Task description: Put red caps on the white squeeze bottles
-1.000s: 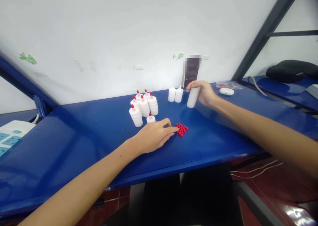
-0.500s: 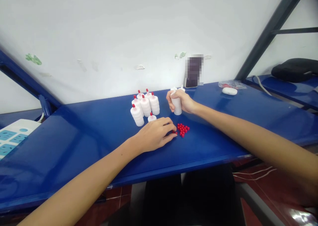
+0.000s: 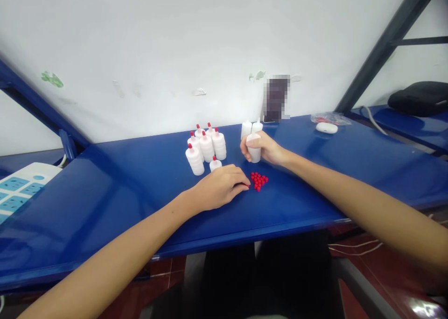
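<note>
A left hand (image 3: 222,186), fingertips nearly closed on a glossy red cap (image 3: 248,186) beside loose red caps (image 3: 258,180) on a blue table (image 3: 290,202), would do best pinching lightly, as beyond it a right hand (image 3: 269,147) curls firmly around an upright, smooth white bottle (image 3: 255,156) near the wall (image 3: 157,53).

White wall (image 3: 147,38), blue tabletop (image 3: 294,195), red tiled floor (image 3: 378,267)

Both forearms reach inward, left fingers (image 3: 246,187) pinched together, right hand (image 3: 263,147) curled round.
</note>
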`<state>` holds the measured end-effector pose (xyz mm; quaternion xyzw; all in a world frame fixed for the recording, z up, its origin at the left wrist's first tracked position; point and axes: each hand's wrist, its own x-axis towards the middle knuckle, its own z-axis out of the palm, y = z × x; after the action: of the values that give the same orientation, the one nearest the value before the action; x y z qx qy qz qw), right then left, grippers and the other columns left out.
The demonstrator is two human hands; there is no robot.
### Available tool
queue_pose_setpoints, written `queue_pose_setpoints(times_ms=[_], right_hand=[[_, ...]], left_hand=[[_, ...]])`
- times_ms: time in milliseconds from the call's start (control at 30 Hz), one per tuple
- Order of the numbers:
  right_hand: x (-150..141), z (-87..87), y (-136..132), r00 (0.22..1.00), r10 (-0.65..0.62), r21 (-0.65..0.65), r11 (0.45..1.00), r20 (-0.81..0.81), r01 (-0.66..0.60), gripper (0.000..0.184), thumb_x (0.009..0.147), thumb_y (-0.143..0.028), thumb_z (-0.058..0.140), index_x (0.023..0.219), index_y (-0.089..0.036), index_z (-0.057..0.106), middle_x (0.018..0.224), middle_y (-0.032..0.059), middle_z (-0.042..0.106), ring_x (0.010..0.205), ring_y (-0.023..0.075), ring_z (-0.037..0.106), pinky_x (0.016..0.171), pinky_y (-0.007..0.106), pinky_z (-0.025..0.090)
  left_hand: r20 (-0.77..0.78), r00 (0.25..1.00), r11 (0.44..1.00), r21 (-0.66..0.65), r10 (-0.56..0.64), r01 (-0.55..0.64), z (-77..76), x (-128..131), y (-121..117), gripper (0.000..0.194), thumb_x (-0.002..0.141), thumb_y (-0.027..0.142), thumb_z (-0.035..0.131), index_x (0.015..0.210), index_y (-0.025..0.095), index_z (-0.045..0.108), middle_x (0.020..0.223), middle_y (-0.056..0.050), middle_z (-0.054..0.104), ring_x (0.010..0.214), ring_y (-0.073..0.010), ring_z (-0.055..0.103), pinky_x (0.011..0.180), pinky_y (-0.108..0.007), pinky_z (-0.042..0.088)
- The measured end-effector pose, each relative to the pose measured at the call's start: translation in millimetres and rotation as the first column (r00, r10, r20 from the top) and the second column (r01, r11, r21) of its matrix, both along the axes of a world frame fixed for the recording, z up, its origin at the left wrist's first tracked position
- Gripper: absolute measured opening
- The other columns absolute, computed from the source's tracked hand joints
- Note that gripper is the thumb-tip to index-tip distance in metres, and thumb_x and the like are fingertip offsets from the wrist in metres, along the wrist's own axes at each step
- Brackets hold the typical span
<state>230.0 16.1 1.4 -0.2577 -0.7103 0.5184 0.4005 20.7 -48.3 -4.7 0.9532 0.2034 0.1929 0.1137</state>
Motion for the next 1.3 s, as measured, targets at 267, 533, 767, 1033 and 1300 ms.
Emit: queue_pose_setpoints(times_ms=[267, 533, 767, 1033, 1300], right_hand=[[-3.5, 6.1, -16.1, 0.918, -0.228, 0.371, 0.923, 0.323, 0.099, 0.032, 0.083, -0.041, 0.062, 0.062, -0.017, 0.058, 0.051, -0.0027, 0.053, 0.05, 0.0101, 0.046, 0.051, 0.025, 0.033], [-5.9, 7.7, -18.4, 0.884, -0.236, 0.477, 0.879, 0.405, 0.016, 0.025, 0.083, -0.039, 0.06, 0.071, -0.018, 0.055, 0.063, -0.0031, 0.05, 0.059, 0.0112, 0.044, 0.057, 0.024, 0.034], [-7.0, 6.8, -19.8, 0.856, -0.265, 0.484, 0.875, 0.444, 0.02, 0.034, 0.085, -0.046, 0.059, 0.068, -0.017, 0.053, 0.061, -0.003, 0.048, 0.059, 0.0109, 0.043, 0.056, 0.024, 0.03], [-1.2, 7.6, -16.6, 0.901, -0.074, 0.424, 0.897, 0.428, -0.128, 0.051, 0.088, -0.064, 0.049, 0.071, -0.016, 0.052, 0.064, -0.0035, 0.042, 0.06, 0.0098, 0.037, 0.057, 0.024, 0.026], [-5.0, 6.9, -17.0, 0.868, -0.157, 0.439, 0.895, 0.471, -0.076, 0.059, 0.086, -0.068, 0.051, 0.063, -0.014, 0.057, 0.057, -0.0034, 0.039, 0.056, 0.0089, 0.03, 0.053, 0.024, 0.023]], left_hand=[[0.532, 0.827, 0.941, 0.149, 0.182, -0.303, 8.4, 0.8, -6.5, 0.009, 0.094, 0.02, 0.061, 0.097, 0.018, 0.069, 0.089, -0.002, 0.074, 0.076, -0.0112, 0.066, 0.072, -0.025, 0.054], [0.573, 0.786, 0.909, 0.163, 0.23, -0.384, 9.6, 1.1, -1.7, 0.011, 0.096, 0.019, 0.057, 0.099, 0.017, 0.068, 0.089, -0.003, 0.073, 0.075, -0.0116, 0.065, 0.071, -0.025, 0.054], [0.582, 0.794, 0.908, 0.214, 0.177, -0.36, 8.3, 0.4, -0.5, 0.01, 0.094, 0.016, 0.059, 0.098, 0.016, 0.068, 0.09, -0.004, 0.073, 0.081, -0.0129, 0.067, 0.077, -0.027, 0.054], [0.565, 0.817, 0.937, 0.211, 0.114, -0.277, 5.1, 1.6, 2.2, 0.008, 0.093, 0.016, 0.061, 0.099, 0.016, 0.066, 0.088, -0.003, 0.071, 0.079, -0.0129, 0.066, 0.076, -0.026, 0.053], [0.502, 0.852, 0.947, 0.172, 0.151, -0.27, 3.8, 1.4, 0.6, 0.009, 0.092, 0.014, 0.059, 0.098, 0.016, 0.065, 0.086, -0.002, 0.07, 0.078, -0.0131, 0.064, 0.075, -0.027, 0.052]])
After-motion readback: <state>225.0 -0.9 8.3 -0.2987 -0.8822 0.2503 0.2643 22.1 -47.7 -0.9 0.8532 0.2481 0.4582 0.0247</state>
